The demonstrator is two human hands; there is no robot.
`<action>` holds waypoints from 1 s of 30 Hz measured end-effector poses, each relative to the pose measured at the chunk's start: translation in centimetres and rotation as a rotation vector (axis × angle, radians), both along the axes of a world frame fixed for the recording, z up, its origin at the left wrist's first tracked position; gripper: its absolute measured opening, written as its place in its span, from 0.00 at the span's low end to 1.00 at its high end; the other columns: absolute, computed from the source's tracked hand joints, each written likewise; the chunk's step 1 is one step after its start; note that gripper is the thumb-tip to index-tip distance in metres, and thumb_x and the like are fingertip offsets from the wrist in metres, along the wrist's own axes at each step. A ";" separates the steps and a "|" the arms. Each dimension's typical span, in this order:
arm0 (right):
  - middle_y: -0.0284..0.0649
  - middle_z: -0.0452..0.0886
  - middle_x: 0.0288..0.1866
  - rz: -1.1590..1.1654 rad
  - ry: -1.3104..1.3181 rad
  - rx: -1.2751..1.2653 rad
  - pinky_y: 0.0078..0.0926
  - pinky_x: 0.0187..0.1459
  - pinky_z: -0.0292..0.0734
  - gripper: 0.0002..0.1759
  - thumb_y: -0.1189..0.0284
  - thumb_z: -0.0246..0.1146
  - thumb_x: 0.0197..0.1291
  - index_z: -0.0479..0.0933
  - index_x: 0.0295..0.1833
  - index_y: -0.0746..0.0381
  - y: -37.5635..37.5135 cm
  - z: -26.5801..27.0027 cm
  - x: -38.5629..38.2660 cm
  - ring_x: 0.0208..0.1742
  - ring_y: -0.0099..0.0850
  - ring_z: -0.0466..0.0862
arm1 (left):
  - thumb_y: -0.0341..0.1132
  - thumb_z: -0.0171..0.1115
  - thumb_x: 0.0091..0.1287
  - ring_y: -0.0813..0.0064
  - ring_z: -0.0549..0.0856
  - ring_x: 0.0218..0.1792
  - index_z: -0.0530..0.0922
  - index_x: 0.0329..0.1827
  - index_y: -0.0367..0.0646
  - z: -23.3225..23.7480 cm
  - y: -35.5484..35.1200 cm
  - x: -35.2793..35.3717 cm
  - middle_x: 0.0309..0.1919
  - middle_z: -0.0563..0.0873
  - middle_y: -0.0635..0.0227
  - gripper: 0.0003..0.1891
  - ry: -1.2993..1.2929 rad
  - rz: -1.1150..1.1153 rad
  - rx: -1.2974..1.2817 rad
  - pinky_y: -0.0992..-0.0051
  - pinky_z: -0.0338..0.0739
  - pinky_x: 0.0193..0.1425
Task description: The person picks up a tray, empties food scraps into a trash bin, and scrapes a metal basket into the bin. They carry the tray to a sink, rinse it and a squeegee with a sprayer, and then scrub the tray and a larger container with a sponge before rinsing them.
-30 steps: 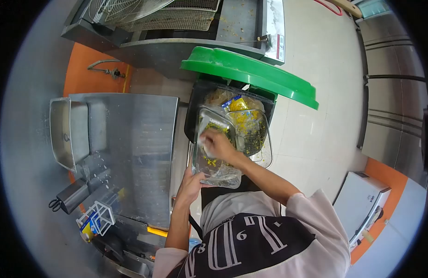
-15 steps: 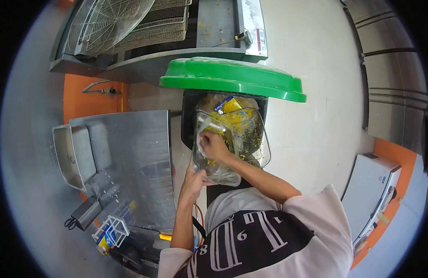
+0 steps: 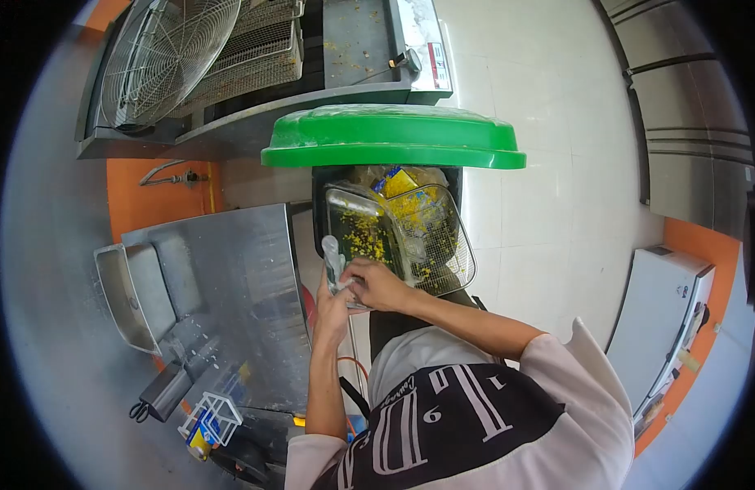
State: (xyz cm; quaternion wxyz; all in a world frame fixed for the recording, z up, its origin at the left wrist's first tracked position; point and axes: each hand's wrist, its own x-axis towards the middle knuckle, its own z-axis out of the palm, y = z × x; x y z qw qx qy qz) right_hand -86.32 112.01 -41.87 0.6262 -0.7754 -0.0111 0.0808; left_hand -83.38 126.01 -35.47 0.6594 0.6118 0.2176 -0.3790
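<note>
A shiny metal pan (image 3: pixel 339 201) tilts down over the open bin (image 3: pixel 455 176), with yellow crumbs (image 3: pixel 365 242) scattered across its dark, reflective inside. My left hand (image 3: pixel 332 312) grips the pan's near end from the left. My right hand (image 3: pixel 377 284) is closed on a crumpled white cloth (image 3: pixel 332 251), fingers bunched at the pan's near left corner, close beside my left thumb. Right of the pan, a wire mesh basket (image 3: pixel 467 253) with yellow crumbs rests over the bin's mouth. A blue and yellow packet (image 3: pixel 396 181) lies among clear plastic in the bin.
The bin's green lid (image 3: pixel 394 147) stands raised behind it. Beyond is a fryer (image 3: pixel 353 49) with a round wire rack (image 3: pixel 173 57) and mesh baskets. A steel table (image 3: pixel 230 278) stands to the left, a metal sink pan (image 3: pixel 132 294) past it. A white freezer (image 3: pixel 667 318) is at right.
My right hand has drawn the cloth from the pan's middle back to its near left end, beside my left hand. The pan's inside and crumbs now show more fully.
</note>
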 end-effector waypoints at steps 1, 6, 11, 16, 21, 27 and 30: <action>0.56 0.87 0.44 -0.008 0.004 -0.003 0.46 0.49 0.82 0.15 0.74 0.64 0.58 0.83 0.51 0.65 -0.3 -1.3 0.4 0.46 0.53 0.88 | 0.17 0.45 0.55 0.64 0.89 0.46 0.64 0.78 0.45 0.1 -0.1 0.0 0.55 0.83 0.59 0.41 -0.003 0.023 0.003 0.58 0.92 0.44; 0.55 0.86 0.45 -0.231 0.243 -0.280 0.46 0.54 0.81 0.13 0.82 0.64 0.54 0.84 0.47 0.67 -2.5 -8.8 5.3 0.49 0.54 0.86 | 0.16 0.45 0.55 0.64 0.89 0.49 0.63 0.80 0.45 1.7 -1.3 -0.6 0.57 0.83 0.59 0.42 0.019 -0.061 -0.006 0.61 0.91 0.47; 0.57 0.86 0.48 -0.102 0.008 -0.085 0.46 0.53 0.81 0.13 0.81 0.63 0.55 0.84 0.48 0.66 -0.3 -4.9 0.2 0.50 0.54 0.87 | 0.15 0.44 0.55 0.68 0.85 0.57 0.60 0.82 0.42 0.5 0.0 -0.3 0.63 0.81 0.57 0.44 -0.157 -0.116 0.038 0.71 0.82 0.61; 0.56 0.86 0.47 -0.190 0.163 -0.211 0.46 0.52 0.80 0.13 0.77 0.62 0.63 0.82 0.52 0.64 -2.1 -7.2 2.9 0.49 0.55 0.86 | 0.14 0.45 0.58 0.67 0.78 0.68 0.56 0.84 0.39 0.5 -1.5 -1.0 0.69 0.77 0.55 0.44 -0.226 -0.195 0.165 0.71 0.68 0.74; 0.56 0.83 0.48 -0.015 -0.037 -0.055 0.48 0.51 0.79 0.10 0.76 0.62 0.65 0.81 0.49 0.67 -0.7 -2.5 -0.9 0.47 0.57 0.84 | 0.15 0.45 0.58 0.65 0.74 0.72 0.54 0.85 0.39 0.5 -1.2 0.5 0.73 0.73 0.52 0.44 -0.272 -0.132 0.134 0.72 0.63 0.77; 0.54 0.86 0.42 -0.274 0.154 -0.291 0.48 0.49 0.80 0.13 0.78 0.62 0.59 0.82 0.50 0.66 -2.4 -7.6 2.4 0.45 0.55 0.86 | 0.14 0.43 0.57 0.63 0.73 0.74 0.52 0.85 0.38 1.5 -2.1 0.1 0.77 0.69 0.51 0.46 -0.289 -0.180 0.167 0.73 0.62 0.77; 0.54 0.86 0.41 -0.128 0.079 -0.170 0.48 0.50 0.81 0.17 0.78 0.64 0.54 0.83 0.51 0.64 -0.6 -5.9 -0.4 0.45 0.55 0.86 | 0.14 0.43 0.56 0.63 0.73 0.73 0.52 0.85 0.39 1.0 -1.7 0.6 0.77 0.69 0.51 0.46 -0.366 -0.189 0.284 0.73 0.64 0.76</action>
